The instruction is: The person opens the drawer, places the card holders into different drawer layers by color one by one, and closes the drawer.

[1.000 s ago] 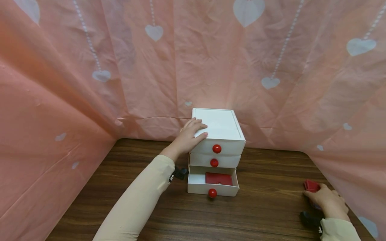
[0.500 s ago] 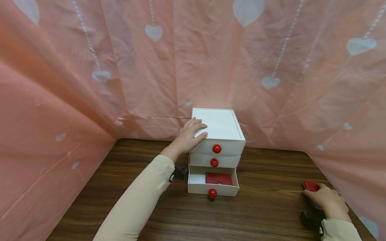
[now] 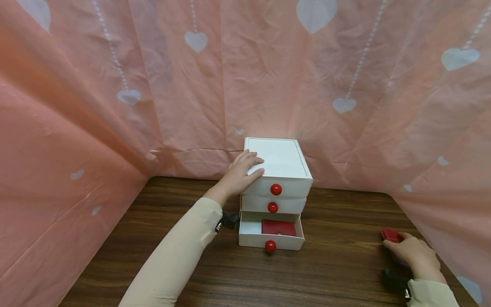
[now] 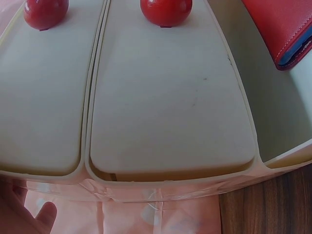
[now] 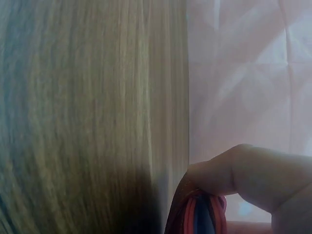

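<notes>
My left hand (image 3: 238, 175) rests on the left edge of a white drawer cabinet (image 3: 280, 157), fingers spread over its top. The bottom drawer (image 3: 285, 244) is pulled out, and a red wallet (image 3: 278, 227) lies inside it. That wallet's stitched edge and blue lining show in the left wrist view. Far to the right, my right hand (image 3: 417, 255) grips a second red wallet (image 3: 390, 235) between thumb and fingers. Its layered red and dark edges (image 5: 204, 217) show in the right wrist view; my hand covers much of it.
The two upper drawers are closed, with round red knobs (image 3: 275, 189) on their fronts. A brown wood-grain table (image 3: 341, 256) lies beneath. A pink curtain (image 3: 261, 85) with white hearts stands behind and on both sides.
My right hand has shifted slightly left with the wallet it holds. My left hand, the cabinet and the drawer stay where they were.
</notes>
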The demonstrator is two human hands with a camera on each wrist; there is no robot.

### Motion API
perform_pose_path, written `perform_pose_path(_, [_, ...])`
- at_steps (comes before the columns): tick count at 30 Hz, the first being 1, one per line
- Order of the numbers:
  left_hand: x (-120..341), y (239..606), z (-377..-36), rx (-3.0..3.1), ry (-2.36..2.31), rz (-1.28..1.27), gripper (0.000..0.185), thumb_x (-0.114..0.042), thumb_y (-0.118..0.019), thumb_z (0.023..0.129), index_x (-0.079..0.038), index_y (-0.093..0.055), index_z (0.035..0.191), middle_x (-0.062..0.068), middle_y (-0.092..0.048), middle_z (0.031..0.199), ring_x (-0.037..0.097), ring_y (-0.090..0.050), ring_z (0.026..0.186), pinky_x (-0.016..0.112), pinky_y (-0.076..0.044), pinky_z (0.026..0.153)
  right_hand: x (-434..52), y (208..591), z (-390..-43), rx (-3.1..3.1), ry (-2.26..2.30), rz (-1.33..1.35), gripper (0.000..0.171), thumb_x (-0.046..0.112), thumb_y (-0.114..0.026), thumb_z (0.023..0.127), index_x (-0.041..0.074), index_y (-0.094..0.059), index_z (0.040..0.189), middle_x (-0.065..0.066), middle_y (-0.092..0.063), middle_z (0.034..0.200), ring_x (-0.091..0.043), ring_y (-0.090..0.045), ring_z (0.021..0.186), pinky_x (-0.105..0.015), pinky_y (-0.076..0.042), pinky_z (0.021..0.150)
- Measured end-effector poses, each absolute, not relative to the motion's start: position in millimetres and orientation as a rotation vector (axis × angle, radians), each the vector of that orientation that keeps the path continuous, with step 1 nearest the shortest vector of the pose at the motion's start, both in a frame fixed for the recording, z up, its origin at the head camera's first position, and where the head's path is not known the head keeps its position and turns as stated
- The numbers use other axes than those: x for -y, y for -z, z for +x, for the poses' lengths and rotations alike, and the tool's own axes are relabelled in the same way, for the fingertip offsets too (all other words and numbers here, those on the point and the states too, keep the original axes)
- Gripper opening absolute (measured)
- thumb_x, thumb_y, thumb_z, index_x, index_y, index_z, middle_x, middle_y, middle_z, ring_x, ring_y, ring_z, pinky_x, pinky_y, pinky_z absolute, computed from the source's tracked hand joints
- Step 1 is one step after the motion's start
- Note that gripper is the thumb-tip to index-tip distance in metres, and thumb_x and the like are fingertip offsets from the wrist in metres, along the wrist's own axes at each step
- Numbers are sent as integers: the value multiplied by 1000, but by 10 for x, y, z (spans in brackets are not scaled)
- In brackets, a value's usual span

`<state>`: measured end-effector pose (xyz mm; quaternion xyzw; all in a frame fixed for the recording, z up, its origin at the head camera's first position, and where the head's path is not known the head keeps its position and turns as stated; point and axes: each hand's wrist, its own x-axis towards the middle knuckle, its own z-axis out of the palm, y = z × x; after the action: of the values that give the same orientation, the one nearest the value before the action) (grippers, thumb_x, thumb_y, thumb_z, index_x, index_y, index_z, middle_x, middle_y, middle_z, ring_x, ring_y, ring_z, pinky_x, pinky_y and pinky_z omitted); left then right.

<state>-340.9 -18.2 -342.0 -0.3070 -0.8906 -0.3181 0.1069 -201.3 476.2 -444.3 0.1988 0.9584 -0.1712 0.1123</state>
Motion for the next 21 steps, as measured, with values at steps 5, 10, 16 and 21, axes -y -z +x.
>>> perform_pose_path(5, [180,3412,-3402,2627,938,-899,44,-41,-55,102,-17,-58,138,7,-39,156,24,-13,152,56,-12,119,-4752,4423,-2021,-2840,490,519,98,68,-51,91,-11,-29,144,-47,-40,128,-64,-47,107,-66,-44,80])
perform_pose_path(10, [178,3407,-3395,2628,938,-901,44,-40,-55,102,-16,-59,138,7,-39,156,24,-14,152,59,-13,118,-4725,4397,-2030,-2868,466,466,96,66,-51,92,-14,-30,142,-48,-42,128,-64,-48,106,-66,-43,83])
perform_pose_path(16, [182,3405,-3389,2626,940,-899,43,-39,-55,102,-16,-59,138,7,-40,156,24,-14,152,56,-13,119,-4700,4368,-2048,-2939,463,422,93,63,-53,93,-15,-34,139,-47,-46,124,-61,-51,103,-65,-43,81])
perform_pose_path(21, [185,3411,-3398,2619,940,-903,43,-40,-55,102,-16,-59,138,8,-40,155,25,-14,152,56,-13,119,-4655,4339,-2062,-2965,474,440,94,64,-53,93,-14,-32,142,-48,-44,126,-63,-50,102,-65,-43,81])
